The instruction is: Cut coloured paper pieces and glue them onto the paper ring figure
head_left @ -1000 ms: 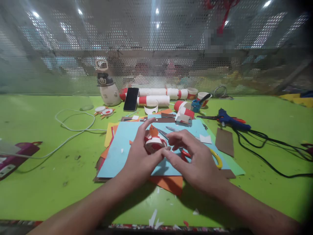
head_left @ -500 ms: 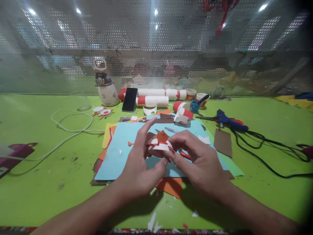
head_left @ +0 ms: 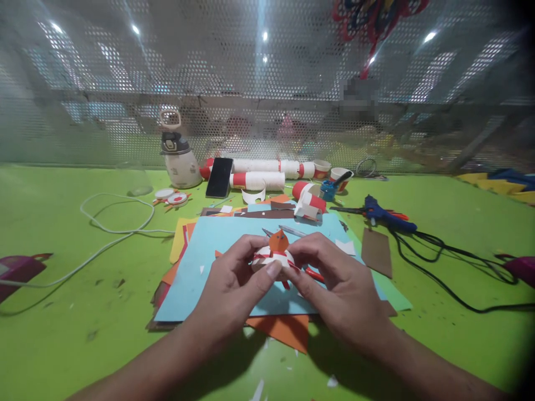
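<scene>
A small papercraft turtle (head_left: 270, 259), with a red-and-white body and an orange paper head (head_left: 278, 241), is held up between my two hands. My left hand (head_left: 239, 278) closes on its left side, the thumb pressed on the front edge. Fingers and thumb of my right hand (head_left: 339, 284) pinch its right side. Below lies a light blue paper sheet (head_left: 184, 289) on a stack of coloured sheets. Behind the turtle rests a silver pen-like tool (head_left: 291, 230). Red handles of what look like scissors (head_left: 314, 274) show beside my right fingers, partly hidden.
A blue glue gun (head_left: 387, 216) with a black cable lies at right. Farther back are cut paper cups (head_left: 309, 200), stacked cups (head_left: 263, 181), a phone (head_left: 219, 177) and a bottle (head_left: 180, 161). Two round paper pieces (head_left: 178, 199) and a white cable (head_left: 112, 231) are at left.
My left index finger has come down from its raised position, and the left thumb has moved up onto the turtle's front edge. The view has shifted slightly.
</scene>
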Action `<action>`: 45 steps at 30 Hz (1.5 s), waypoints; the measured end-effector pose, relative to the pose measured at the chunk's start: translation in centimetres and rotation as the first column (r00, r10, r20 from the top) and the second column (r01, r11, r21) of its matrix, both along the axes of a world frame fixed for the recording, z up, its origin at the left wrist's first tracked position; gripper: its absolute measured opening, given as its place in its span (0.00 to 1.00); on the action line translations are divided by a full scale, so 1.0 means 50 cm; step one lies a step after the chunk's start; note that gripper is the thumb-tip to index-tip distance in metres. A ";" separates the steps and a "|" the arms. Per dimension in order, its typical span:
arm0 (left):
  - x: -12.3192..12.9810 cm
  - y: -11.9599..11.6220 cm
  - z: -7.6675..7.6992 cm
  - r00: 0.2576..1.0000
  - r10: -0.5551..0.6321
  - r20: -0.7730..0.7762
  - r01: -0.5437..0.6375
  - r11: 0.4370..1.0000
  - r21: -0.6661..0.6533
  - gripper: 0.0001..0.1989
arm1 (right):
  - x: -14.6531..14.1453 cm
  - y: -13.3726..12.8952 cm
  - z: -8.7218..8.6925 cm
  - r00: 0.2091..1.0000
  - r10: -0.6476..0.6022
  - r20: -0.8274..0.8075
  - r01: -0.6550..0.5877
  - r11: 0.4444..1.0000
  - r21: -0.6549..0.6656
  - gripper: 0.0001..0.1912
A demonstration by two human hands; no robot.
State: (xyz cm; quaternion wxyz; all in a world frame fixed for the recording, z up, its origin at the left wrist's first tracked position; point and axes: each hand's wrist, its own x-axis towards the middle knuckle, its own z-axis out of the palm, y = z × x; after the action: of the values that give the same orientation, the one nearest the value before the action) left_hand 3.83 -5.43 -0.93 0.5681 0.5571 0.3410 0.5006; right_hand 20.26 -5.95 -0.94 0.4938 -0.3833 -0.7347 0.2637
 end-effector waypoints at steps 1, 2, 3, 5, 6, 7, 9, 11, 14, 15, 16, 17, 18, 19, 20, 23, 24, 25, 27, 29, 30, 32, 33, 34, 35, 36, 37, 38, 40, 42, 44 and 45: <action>0.000 0.000 0.001 1.000 -0.007 -0.002 0.007 1.000 -0.005 0.07 | 0.001 0.000 0.000 1.000 -0.001 0.000 0.001 1.000 -0.005 0.02; 0.000 0.000 0.001 1.000 -0.014 -0.003 0.014 1.000 -0.012 0.07 | 0.002 0.000 -0.001 1.000 -0.005 0.000 0.005 1.000 -0.009 0.03; -0.001 0.000 0.001 1.000 -0.021 -0.006 0.021 1.000 -0.018 0.07 | 0.003 0.000 -0.002 1.000 -0.011 0.001 0.011 1.000 -0.011 0.03; -0.001 0.002 -0.001 1.000 -0.021 -0.019 0.020 1.000 -0.021 0.07 | 0.004 0.002 -0.003 1.000 -0.023 0.009 0.023 1.000 -0.010 0.03; -0.001 0.003 -0.002 1.000 -0.014 -0.028 0.013 1.000 -0.019 0.08 | 0.005 0.002 -0.004 1.000 -0.028 0.012 0.028 1.000 -0.007 0.03; -0.001 0.004 -0.003 0.999 -0.005 -0.038 0.004 1.000 -0.018 0.08 | 0.005 0.003 -0.005 0.999 -0.034 0.010 0.034 0.999 -0.005 0.03; -0.001 0.005 -0.004 0.999 0.003 -0.048 -0.004 1.000 -0.020 0.09 | 0.005 0.004 -0.006 0.999 -0.048 -0.005 0.048 0.999 -0.003 0.04; -0.003 0.005 -0.005 0.999 -0.007 -0.039 0.006 1.000 -0.031 0.10 | 0.005 0.004 -0.007 0.998 -0.059 -0.026 0.059 0.998 0.002 0.05; -0.010 0.003 -0.005 0.998 -0.056 0.009 0.057 0.997 -0.053 0.09 | 0.007 0.006 -0.007 0.998 -0.058 -0.033 0.058 0.998 0.009 0.05; -0.012 0.003 -0.005 0.997 -0.073 0.030 0.075 0.995 -0.058 0.09 | 0.008 0.007 -0.007 0.998 -0.054 -0.037 0.054 0.998 0.009 0.05; -0.015 0.003 -0.005 0.995 -0.088 0.053 0.091 0.994 -0.063 0.09 | 0.009 0.009 -0.007 0.998 -0.051 -0.042 0.051 0.999 0.010 0.06; -0.017 0.003 -0.004 0.992 -0.097 0.079 0.102 0.992 -0.069 0.09 | 0.011 0.010 -0.007 0.998 -0.049 -0.047 0.050 0.999 0.010 0.06; -0.019 0.004 -0.003 0.989 -0.103 0.108 0.112 0.991 -0.078 0.09 | 0.012 0.012 -0.007 0.997 -0.052 -0.049 0.052 0.999 0.015 0.06; -0.020 0.005 -0.002 0.984 -0.107 0.140 0.120 0.989 -0.091 0.08 | 0.014 0.013 -0.008 0.997 -0.056 -0.047 0.057 0.998 0.025 0.06; -0.021 0.007 -0.001 0.980 -0.112 0.168 0.131 0.986 -0.107 0.08 | 0.016 0.014 -0.008 0.997 -0.062 -0.043 0.064 0.997 0.038 0.05; -0.021 0.010 0.002 0.975 -0.107 0.192 0.132 0.984 -0.121 0.06 | 0.019 0.014 -0.007 0.995 -0.094 -0.015 0.096 0.990 0.108 0.06; -0.022 0.011 0.003 0.979 -0.103 0.179 0.124 0.986 -0.108 0.06 | 0.019 0.014 -0.007 0.995 -0.102 -0.009 0.102 0.984 0.144 0.06; -0.023 0.012 0.003 0.982 -0.101 0.160 0.117 0.989 -0.091 0.06 | 0.020 0.013 -0.006 0.994 -0.105 -0.005 0.104 0.978 0.179 0.07; -0.025 0.012 0.004 0.987 -0.102 0.128 0.109 0.993 -0.053 0.06 | 0.020 0.011 -0.004 0.995 -0.097 0.000 0.094 0.967 0.235 0.09; -0.028 0.014 0.004 0.988 -0.105 0.114 0.109 0.994 -0.030 0.05 | 0.020 0.009 -0.003 0.997 -0.083 -0.010 0.082 0.959 0.271 0.11; -0.029 0.014 0.004 0.988 -0.105 0.117 0.108 0.994 -0.024 0.05 | 0.021 0.009 -0.003 0.997 -0.079 -0.016 0.080 0.955 0.285 0.11; -0.030 0.016 0.004 0.984 -0.116 0.134 0.121 0.992 -0.030 0.07 | 0.022 0.008 -0.003 0.997 -0.078 -0.025 0.082 0.949 0.304 0.13; -0.031 0.017 0.005 0.980 -0.133 0.147 0.140 0.990 -0.036 0.08 | 0.022 0.007 -0.002 0.997 -0.076 -0.026 0.080 0.947 0.310 0.13; -0.031 0.018 0.006 0.975 -0.155 0.160 0.163 0.986 -0.041 0.09 | 0.022 0.008 -0.002 0.997 -0.075 -0.024 0.079 0.946 0.315 0.14; -0.031 0.019 0.007 0.970 -0.176 0.167 0.186 0.982 -0.044 0.10 | 0.023 0.008 -0.001 0.997 -0.073 -0.021 0.076 0.944 0.320 0.14; -0.032 0.020 0.008 0.965 -0.198 0.170 0.208 0.977 -0.044 0.11 | 0.023 0.008 -0.001 0.997 -0.071 -0.019 0.073 0.944 0.323 0.14; -0.032 0.021 0.009 0.962 -0.216 0.170 0.226 0.973 -0.041 0.12 | 0.023 0.009 -0.001 0.997 -0.071 -0.019 0.073 0.943 0.324 0.14; -0.033 0.021 0.010 0.960 -0.228 0.165 0.237 0.971 -0.037 0.13 | 0.023 0.010 -0.001 0.997 -0.073 -0.022 0.076 0.943 0.323 0.14; -0.034 0.022 0.012 0.959 -0.244 0.142 0.251 0.967 -0.032 0.12 | 0.022 0.011 0.000 0.996 -0.082 -0.030 0.087 0.948 0.306 0.14; -0.035 0.022 0.011 0.962 -0.247 0.117 0.251 0.968 -0.023 0.12 | 0.022 0.010 0.001 0.995 -0.099 -0.033 0.104 0.951 0.292 0.13; -0.035 0.022 0.009 0.966 -0.238 0.099 0.240 0.971 -0.004 0.11 | 0.022 0.008 0.003 0.993 -0.110 -0.033 0.115 0.955 0.274 0.12; -0.034 0.022 0.008 0.968 -0.234 0.096 0.234 0.972 0.010 0.11 | 0.022 0.007 0.004 0.994 -0.109 -0.032 0.113 0.959 0.259 0.11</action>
State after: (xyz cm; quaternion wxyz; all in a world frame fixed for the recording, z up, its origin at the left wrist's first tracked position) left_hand 2.11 -4.34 -0.53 0.6393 0.5683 0.2455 0.4562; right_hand 21.36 -5.58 -0.73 0.5601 -0.3535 -0.7359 0.1403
